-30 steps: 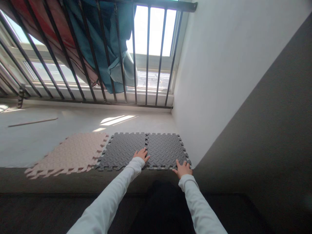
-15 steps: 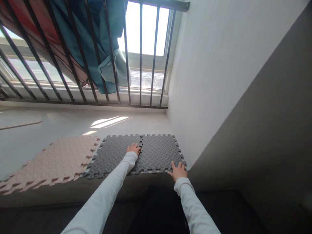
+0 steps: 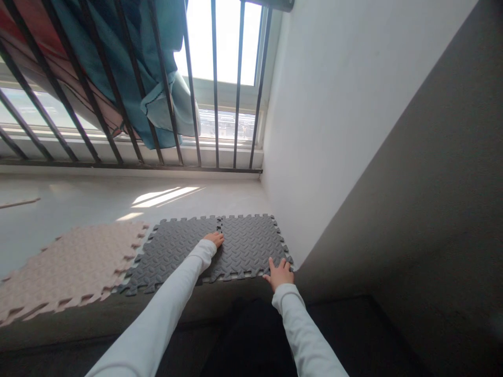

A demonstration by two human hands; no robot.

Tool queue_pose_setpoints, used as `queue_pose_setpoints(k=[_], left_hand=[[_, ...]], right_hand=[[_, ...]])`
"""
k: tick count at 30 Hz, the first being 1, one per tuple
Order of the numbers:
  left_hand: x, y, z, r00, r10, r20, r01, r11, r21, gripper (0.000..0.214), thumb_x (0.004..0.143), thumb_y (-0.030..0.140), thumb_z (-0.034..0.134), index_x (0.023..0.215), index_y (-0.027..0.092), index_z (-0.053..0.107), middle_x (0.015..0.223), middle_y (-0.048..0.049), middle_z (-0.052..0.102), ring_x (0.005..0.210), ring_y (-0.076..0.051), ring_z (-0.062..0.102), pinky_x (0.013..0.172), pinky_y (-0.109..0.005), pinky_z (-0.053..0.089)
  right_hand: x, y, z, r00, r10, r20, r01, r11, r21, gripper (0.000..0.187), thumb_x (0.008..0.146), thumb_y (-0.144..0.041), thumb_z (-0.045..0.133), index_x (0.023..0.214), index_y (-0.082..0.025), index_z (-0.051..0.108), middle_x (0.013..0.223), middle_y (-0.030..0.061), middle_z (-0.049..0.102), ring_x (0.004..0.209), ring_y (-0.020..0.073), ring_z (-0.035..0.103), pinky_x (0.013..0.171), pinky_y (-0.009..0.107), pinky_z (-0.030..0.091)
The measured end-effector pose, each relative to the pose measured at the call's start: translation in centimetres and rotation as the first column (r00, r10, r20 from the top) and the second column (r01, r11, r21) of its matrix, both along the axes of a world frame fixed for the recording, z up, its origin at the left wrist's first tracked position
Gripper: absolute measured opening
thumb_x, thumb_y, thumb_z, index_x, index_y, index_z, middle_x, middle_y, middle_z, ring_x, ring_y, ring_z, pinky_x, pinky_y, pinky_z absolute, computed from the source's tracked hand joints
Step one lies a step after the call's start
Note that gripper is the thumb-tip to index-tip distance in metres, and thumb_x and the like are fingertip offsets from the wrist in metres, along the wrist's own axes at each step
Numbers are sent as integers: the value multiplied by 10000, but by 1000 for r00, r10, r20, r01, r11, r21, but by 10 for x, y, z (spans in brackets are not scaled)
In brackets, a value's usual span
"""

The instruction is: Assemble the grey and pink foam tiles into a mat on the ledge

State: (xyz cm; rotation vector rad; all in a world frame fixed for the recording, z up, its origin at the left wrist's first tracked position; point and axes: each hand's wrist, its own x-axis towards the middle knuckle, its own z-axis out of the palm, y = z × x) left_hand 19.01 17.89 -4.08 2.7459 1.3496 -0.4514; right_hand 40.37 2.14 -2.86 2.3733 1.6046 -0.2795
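Note:
Two dark grey foam mat tiles lie side by side on the ledge, their toothed edges meeting along a seam. My left hand (image 3: 214,239) rests with its fingers laid flat at that seam, between the left grey foam tile (image 3: 168,251) and the right grey foam tile (image 3: 251,243). At the front right corner of the right tile, my right hand (image 3: 280,273) presses down with its fingers spread. To the left lies a pale pink foam tile area (image 3: 82,256), its toothed edge close beside the left grey tile.
A white wall (image 3: 334,115) rises right beside the grey tiles. Behind the ledge (image 3: 236,196) stand dark metal bars (image 3: 215,94) before a window, with blue and red cloth (image 3: 113,68) hanging there. A thin strip (image 3: 19,203) lies far left. The ledge drops off in front.
The view has shifted a little to the right. My left hand has slid slightly along the seam toward the front; my right hand stays at the corner of the right tile.

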Motion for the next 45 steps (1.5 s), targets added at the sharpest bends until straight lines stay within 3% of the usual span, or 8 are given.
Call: queue_pose_setpoints(k=[9, 14, 17, 20, 26, 30, 35, 45], left_hand=[[0, 0, -1, 999, -3, 32, 3, 1000, -8, 313, 811, 84, 358, 937, 206, 617, 1125, -87, 560, 1035, -177, 510, 831, -311, 448], [-11, 11, -2, 990, 133, 55, -132, 991, -14, 295, 738, 232, 552, 1022, 306, 573, 1152, -18, 548, 1042, -170, 514, 821, -288, 454], [-21, 17, -3, 965, 248, 87, -251, 968, 21, 363, 776, 300, 494, 1138, 329, 498, 1208, -22, 510, 1093, -173, 477, 848, -291, 439], [-24, 20, -4, 941, 319, 113, -325, 945, 43, 324, 803, 307, 435, 1110, 310, 537, 1204, -35, 512, 1123, -190, 441, 862, -309, 428], [-4, 25, -6, 925, 350, 148, -360, 932, 46, 246, 758, 273, 491, 964, 277, 625, 1194, -35, 513, 1168, -218, 366, 843, -329, 429], [4, 28, -7, 920, 364, 145, -375, 925, 56, 259, 741, 214, 506, 972, 237, 620, 1188, -69, 511, 1164, -229, 361, 850, -350, 418], [3, 28, -10, 931, 328, 159, -341, 938, 66, 269, 746, 216, 502, 992, 247, 607, 1219, -40, 494, 1186, -204, 335, 911, -334, 377], [5, 19, -15, 928, 334, 163, -347, 936, 54, 301, 796, 205, 378, 976, 237, 618, 1182, -48, 505, 1068, -187, 451, 813, -277, 427]], right_hand=[[0, 1, -1, 1000, -2, 8, 2, 1000, 0, 638, 738, -482, 557, 1308, -304, 332, 1339, 216, 321, 1175, 309, 361, 796, 391, 381], [1, 1, -4, 1000, -1, 12, 1, 1000, 4, 630, 746, -488, 544, 1309, -302, 331, 1342, 217, 314, 1177, 311, 354, 799, 396, 383], [1, 1, -5, 1000, 6, 19, -6, 1000, -1, 620, 754, -472, 541, 1311, -305, 326, 1340, 207, 322, 1175, 310, 355, 795, 400, 388], [1, 1, -4, 1000, 9, 26, -8, 1000, -3, 617, 754, -469, 542, 1309, -311, 327, 1341, 202, 324, 1171, 307, 361, 790, 399, 391], [1, 2, -5, 1000, -2, 16, 2, 1000, -21, 640, 745, -481, 548, 1316, -319, 308, 1356, 203, 301, 1185, 313, 340, 802, 416, 385], [1, 2, -5, 1000, -1, -3, 1, 1000, -15, 645, 742, -474, 555, 1315, -298, 318, 1352, 212, 301, 1179, 314, 346, 802, 419, 383], [1, 2, -4, 1000, -3, 1, 3, 1000, -8, 657, 728, -467, 577, 1311, -295, 328, 1337, 214, 325, 1162, 310, 368, 796, 407, 386], [0, 2, -3, 1000, -4, -1, 4, 1000, 0, 649, 729, -465, 577, 1308, -298, 335, 1334, 211, 327, 1157, 312, 371, 791, 397, 390]])
